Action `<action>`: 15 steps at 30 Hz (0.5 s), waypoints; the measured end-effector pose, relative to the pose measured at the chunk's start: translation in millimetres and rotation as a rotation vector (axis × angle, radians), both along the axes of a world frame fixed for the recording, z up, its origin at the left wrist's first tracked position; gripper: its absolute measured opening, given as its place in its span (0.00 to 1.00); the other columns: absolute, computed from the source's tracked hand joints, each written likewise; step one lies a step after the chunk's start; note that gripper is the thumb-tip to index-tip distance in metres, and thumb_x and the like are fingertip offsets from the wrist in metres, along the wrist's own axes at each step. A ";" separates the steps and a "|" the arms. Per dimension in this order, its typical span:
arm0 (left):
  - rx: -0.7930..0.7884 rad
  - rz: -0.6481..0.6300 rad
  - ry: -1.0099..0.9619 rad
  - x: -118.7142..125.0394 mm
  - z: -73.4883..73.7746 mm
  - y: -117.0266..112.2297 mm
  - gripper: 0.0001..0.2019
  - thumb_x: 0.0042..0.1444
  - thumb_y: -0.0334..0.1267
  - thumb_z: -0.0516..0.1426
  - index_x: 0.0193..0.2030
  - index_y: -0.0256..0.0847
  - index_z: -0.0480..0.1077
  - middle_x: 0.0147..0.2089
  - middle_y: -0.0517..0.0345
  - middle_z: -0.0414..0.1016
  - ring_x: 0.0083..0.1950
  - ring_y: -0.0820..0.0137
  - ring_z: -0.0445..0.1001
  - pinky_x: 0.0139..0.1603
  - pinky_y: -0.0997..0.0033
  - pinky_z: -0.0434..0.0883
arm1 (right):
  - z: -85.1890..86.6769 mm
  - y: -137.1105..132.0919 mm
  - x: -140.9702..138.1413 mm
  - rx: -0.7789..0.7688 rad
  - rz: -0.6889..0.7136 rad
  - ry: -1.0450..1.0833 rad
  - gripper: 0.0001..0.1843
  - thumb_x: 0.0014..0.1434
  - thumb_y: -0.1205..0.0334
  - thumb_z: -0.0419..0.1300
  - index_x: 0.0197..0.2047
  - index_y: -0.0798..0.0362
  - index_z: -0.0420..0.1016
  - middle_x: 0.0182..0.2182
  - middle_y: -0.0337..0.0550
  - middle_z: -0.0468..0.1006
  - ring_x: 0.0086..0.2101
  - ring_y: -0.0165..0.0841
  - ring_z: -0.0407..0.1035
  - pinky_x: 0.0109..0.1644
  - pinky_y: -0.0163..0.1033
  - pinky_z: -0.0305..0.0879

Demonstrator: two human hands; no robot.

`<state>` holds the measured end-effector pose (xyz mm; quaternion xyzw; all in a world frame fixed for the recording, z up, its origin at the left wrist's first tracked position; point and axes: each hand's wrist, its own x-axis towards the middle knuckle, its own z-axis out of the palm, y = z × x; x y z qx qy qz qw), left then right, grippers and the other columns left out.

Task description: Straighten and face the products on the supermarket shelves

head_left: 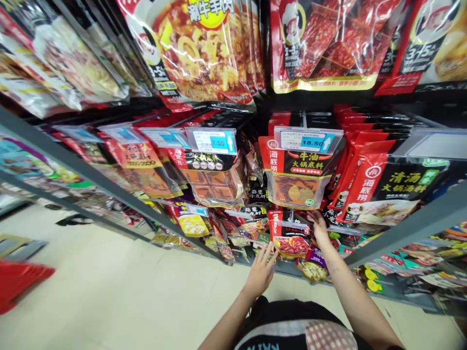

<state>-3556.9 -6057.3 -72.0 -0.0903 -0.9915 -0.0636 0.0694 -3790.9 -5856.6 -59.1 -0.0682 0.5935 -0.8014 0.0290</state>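
Observation:
A red and black seasoning packet (292, 239) with a picture of crayfish hangs low on the rack in front of me, between my two hands. My left hand (261, 266) touches its lower left corner, fingers stretched and slightly apart. At its upper right edge, my right hand (318, 228) grips the side; the thumb is hard to see. Just above hangs a hotpot base packet (299, 187) with a clear window, behind a price tag (309, 141) reading 18.50. Below my right hand is a purple packet (316, 257).
Large hotpot packets (204, 53) overhang the top. Red clear-soup packets (383, 182) hang at right, more hotpot base packets (215, 180) at left. Grey slanted shelf rails (412, 221) cross both sides. Pale floor tiles (146, 291) lie below; a red object (22, 284) is at far left.

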 end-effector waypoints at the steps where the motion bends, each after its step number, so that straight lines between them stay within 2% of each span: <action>1: 0.009 0.038 -0.014 16.6 -7.3 -10.9 0.36 0.58 0.27 0.53 0.72 0.48 0.49 0.77 0.50 0.31 0.76 0.51 0.35 0.68 0.45 0.59 | 1.0 0.7 -5.6 0.008 -0.013 0.018 0.42 0.42 0.43 0.69 0.59 0.47 0.67 0.57 0.46 0.72 0.59 0.43 0.64 0.66 0.53 0.55; 5: 0.039 0.224 -0.048 82.0 -32.7 -46.8 0.31 0.58 0.22 0.50 0.68 0.44 0.58 0.77 0.47 0.34 0.76 0.51 0.36 0.68 0.48 0.62 | 12.0 8.0 -26.6 0.061 0.080 0.066 0.38 0.40 0.49 0.72 0.55 0.48 0.71 0.51 0.45 0.77 0.53 0.44 0.70 0.63 0.54 0.60; 8: 0.077 0.351 -0.011 115.2 -43.4 -58.7 0.27 0.60 0.24 0.50 0.65 0.45 0.63 0.77 0.49 0.34 0.76 0.51 0.37 0.68 0.49 0.62 | 19.7 11.7 -38.3 0.120 0.181 0.102 0.34 0.40 0.51 0.73 0.52 0.49 0.74 0.46 0.45 0.80 0.49 0.45 0.73 0.62 0.55 0.62; 11: 0.110 0.456 0.033 130.2 -48.6 -59.6 0.25 0.60 0.26 0.52 0.62 0.47 0.67 0.77 0.52 0.35 0.75 0.50 0.40 0.68 0.48 0.63 | 18.4 7.5 -48.8 0.178 0.221 0.121 0.33 0.39 0.50 0.74 0.50 0.49 0.75 0.44 0.45 0.80 0.50 0.46 0.72 0.64 0.55 0.59; 15: 0.155 0.523 0.042 132.4 -48.6 -56.1 0.23 0.59 0.27 0.53 0.61 0.49 0.68 0.77 0.55 0.40 0.75 0.50 0.42 0.67 0.47 0.64 | 7.2 -5.9 -64.3 0.252 0.210 0.101 0.36 0.35 0.47 0.75 0.49 0.49 0.76 0.45 0.46 0.80 0.51 0.49 0.70 0.65 0.60 0.56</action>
